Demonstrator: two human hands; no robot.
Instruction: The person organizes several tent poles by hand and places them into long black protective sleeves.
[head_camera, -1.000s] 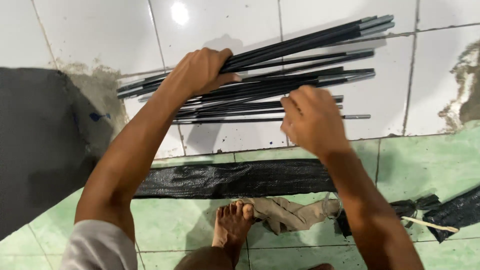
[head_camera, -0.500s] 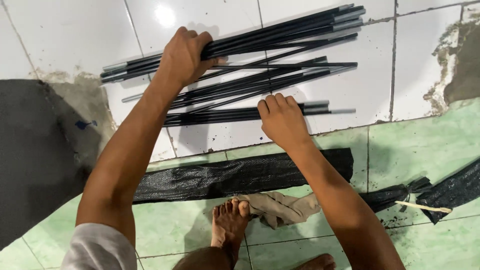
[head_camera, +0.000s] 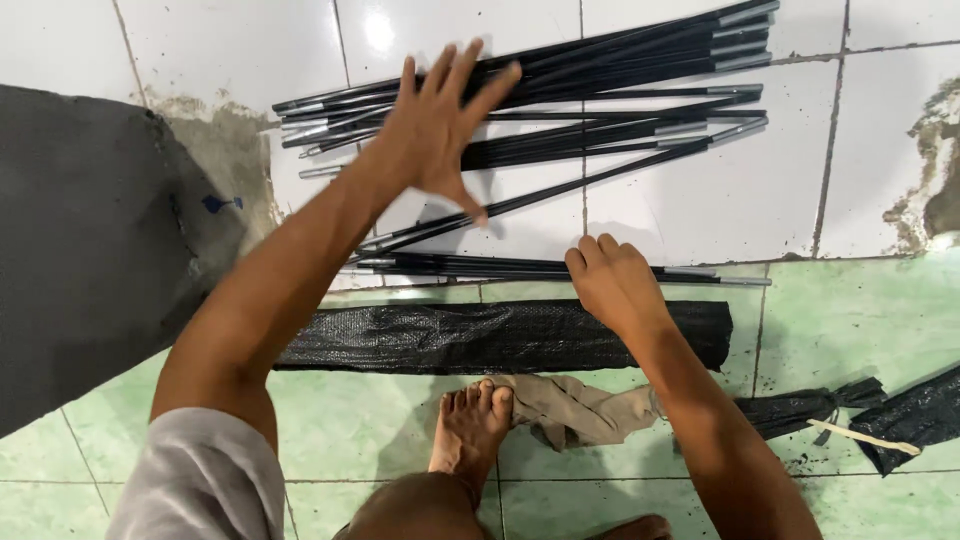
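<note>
Several thin black poles with silver end sleeves (head_camera: 640, 80) lie spread across the white floor tiles. My left hand (head_camera: 440, 130) hovers over the far bundle, palm down, fingers spread wide and holding nothing. My right hand (head_camera: 612, 280) rests with curled fingers on the nearest poles (head_camera: 470, 266), which lie along the edge of the white tiles. Whether it grips them I cannot tell. A long black woven sleeve (head_camera: 480, 338) lies flat just below those poles, under my right wrist.
A dark grey mat (head_camera: 80, 240) covers the floor at the left. My bare foot (head_camera: 470, 430) stands on green tiles beside a crumpled tan cloth (head_camera: 580, 410). Black woven bags with a pale tie (head_camera: 890, 420) lie at the right. Cracked grey patches mark the far right tile.
My left hand has let go of the far bundle and lifted with its fingers spread. My right hand has drawn some poles nearer, down to the white tiles' edge.
</note>
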